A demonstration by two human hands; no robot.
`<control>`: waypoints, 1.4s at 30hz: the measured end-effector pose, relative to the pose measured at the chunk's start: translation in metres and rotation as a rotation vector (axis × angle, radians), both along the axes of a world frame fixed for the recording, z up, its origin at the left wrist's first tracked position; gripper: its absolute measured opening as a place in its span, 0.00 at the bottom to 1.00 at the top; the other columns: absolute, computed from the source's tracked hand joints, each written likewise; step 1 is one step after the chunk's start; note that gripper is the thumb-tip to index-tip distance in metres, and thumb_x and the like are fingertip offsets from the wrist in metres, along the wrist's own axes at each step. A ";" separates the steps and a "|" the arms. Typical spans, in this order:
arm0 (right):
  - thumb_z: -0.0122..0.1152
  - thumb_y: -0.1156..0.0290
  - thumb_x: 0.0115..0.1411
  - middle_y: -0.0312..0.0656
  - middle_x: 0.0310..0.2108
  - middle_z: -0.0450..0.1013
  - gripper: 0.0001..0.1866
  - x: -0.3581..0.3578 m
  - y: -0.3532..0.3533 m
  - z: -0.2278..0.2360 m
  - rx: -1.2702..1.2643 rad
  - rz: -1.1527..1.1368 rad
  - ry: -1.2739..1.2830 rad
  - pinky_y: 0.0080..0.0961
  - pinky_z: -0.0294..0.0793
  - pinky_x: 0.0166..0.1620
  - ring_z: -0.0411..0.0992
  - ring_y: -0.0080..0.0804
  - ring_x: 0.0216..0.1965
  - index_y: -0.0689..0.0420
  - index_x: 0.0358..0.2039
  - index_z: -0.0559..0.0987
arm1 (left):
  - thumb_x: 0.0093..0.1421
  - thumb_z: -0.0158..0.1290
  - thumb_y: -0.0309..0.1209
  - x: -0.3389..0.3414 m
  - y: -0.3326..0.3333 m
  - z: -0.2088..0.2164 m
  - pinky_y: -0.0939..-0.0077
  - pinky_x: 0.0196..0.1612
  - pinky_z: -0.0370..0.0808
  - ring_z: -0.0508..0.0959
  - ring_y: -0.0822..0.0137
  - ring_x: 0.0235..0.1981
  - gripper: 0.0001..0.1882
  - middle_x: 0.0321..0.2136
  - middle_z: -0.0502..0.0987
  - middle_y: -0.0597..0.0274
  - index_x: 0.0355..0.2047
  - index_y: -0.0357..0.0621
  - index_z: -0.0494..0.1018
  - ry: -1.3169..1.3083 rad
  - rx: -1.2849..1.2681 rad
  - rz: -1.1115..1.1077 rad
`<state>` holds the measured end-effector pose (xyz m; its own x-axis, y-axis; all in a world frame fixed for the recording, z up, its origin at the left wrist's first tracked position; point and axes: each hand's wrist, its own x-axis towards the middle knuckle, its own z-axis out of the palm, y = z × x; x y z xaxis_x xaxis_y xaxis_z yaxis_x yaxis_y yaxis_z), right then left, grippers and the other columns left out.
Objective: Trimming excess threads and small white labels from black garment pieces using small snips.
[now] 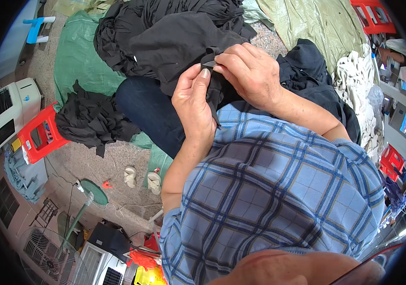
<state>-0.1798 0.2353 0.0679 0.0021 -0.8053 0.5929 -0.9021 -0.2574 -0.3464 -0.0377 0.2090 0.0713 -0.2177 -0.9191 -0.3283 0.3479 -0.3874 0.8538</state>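
Note:
My left hand pinches an edge of a black garment between thumb and fingers. The garment spreads across my lap and over the heap in front. Closed just to the right, my right hand grips a small pointed metal blade. The blade's tip points left and meets the cloth by my left thumb and fingertip. Its handle is hidden inside the hand, so I cannot tell the exact kind of tool.
Beyond my lap rises a black cloth heap on green sheeting. More black cloth hangs by a red stool at left. Dark garments and white cloth lie at right. Sandals sit on the floor.

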 end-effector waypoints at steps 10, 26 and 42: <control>0.63 0.67 0.56 0.42 0.35 0.72 0.15 -0.009 -0.012 0.011 0.215 0.141 -0.619 0.28 0.75 0.37 0.74 0.36 0.33 0.59 0.42 0.74 | 0.61 0.52 0.22 0.002 0.000 0.005 0.84 0.44 0.70 0.74 0.77 0.37 0.08 0.35 0.77 0.65 0.41 0.34 0.75 0.014 0.019 -0.013; 0.54 0.76 0.45 0.40 0.34 0.72 0.16 -0.046 -0.100 0.008 0.941 0.920 -0.460 0.25 0.67 0.45 0.69 0.27 0.38 0.65 0.37 0.73 | 0.45 0.50 0.27 0.097 -0.035 0.032 0.86 0.34 0.65 0.72 0.76 0.27 0.13 0.27 0.76 0.63 0.30 0.31 0.74 -0.066 -0.243 -0.189; 0.61 0.85 0.34 0.38 0.32 0.69 0.18 -0.010 -0.064 -0.021 -0.047 0.469 -0.145 0.28 0.71 0.27 0.72 0.37 0.30 0.55 0.27 0.68 | 0.64 0.52 0.31 0.047 -0.054 -0.007 0.81 0.41 0.70 0.74 0.75 0.37 0.15 0.34 0.78 0.63 0.43 0.28 0.74 -0.155 -0.013 -0.449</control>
<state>-0.1897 0.1709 0.0469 0.2731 -0.7093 0.6499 -0.6286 -0.6430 -0.4376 0.0090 0.1548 0.0644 -0.5441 -0.7494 -0.3773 0.0165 -0.4591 0.8882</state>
